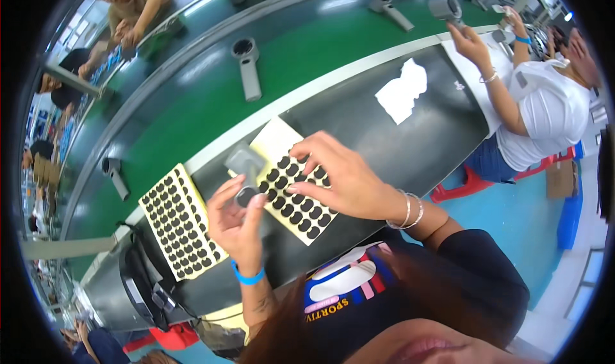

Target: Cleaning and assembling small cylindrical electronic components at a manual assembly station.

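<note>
My left hand (236, 220) grips a grey plastic part (246, 161), blurred by motion, with a dark rounded end close to the fingertips. Beside it my right hand (336, 175) hovers with thumb and fingers apart, and I see nothing between them. Below both hands lies a cream backing sheet (275, 135) bearing rows of black rounded stickers (296, 217); its top portion is bare. My right hand covers some of its stickers. Another sheet of black stickers (180, 226) rests to the left of my left hand.
Beyond the dark worktable (346, 130) runs a green conveyor belt (186, 95) carrying grey round-headed devices with handles (248, 69). White crumpled paper (403, 92) lies at the right. A black strapped item (141, 281) sits at the left. A co-worker (544, 101) sits to the right.
</note>
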The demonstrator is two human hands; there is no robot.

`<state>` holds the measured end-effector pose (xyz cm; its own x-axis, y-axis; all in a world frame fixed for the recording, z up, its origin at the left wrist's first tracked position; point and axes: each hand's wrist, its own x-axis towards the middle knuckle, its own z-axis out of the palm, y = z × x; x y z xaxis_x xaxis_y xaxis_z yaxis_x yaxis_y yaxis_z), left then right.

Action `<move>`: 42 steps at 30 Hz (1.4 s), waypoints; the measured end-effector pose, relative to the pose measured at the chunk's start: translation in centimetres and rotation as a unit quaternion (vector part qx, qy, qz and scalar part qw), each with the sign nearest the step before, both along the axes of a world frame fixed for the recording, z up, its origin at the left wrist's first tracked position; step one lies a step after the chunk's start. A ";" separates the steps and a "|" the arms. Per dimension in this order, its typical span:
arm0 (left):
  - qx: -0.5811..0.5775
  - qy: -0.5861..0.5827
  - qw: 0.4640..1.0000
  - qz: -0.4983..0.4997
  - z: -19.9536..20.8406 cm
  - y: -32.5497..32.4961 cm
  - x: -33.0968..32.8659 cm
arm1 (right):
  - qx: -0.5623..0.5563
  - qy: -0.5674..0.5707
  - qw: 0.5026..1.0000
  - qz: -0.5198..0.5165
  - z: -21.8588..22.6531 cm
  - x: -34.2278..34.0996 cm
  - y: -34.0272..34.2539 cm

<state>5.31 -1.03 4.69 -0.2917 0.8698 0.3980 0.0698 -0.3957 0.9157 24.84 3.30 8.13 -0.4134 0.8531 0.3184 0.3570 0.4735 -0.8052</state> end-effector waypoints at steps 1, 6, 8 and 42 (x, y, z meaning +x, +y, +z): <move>-0.006 0.030 0.999 0.035 0.4 0.3 -0.6 | -0.015 0.004 1.000 0.007 -0.1 -0.2 0.1; -0.019 0.119 0.988 0.092 0.7 7.6 -2.8 | -0.016 0.012 1.000 -0.011 -3.7 0.6 1.8; 0.001 0.224 0.966 0.127 -0.5 12.2 -4.5 | -0.012 0.006 1.000 -0.020 -4.9 0.8 2.5; -0.099 0.529 0.832 -0.136 -6.3 3.2 -2.6 | -0.042 -0.046 0.992 -0.114 -8.5 2.3 2.2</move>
<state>2.73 2.14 -1.60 0.3496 0.9251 0.1482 0.8109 -0.3780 0.4468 27.12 5.47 -0.37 -0.2301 0.9498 0.2119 0.5202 0.3041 -0.7981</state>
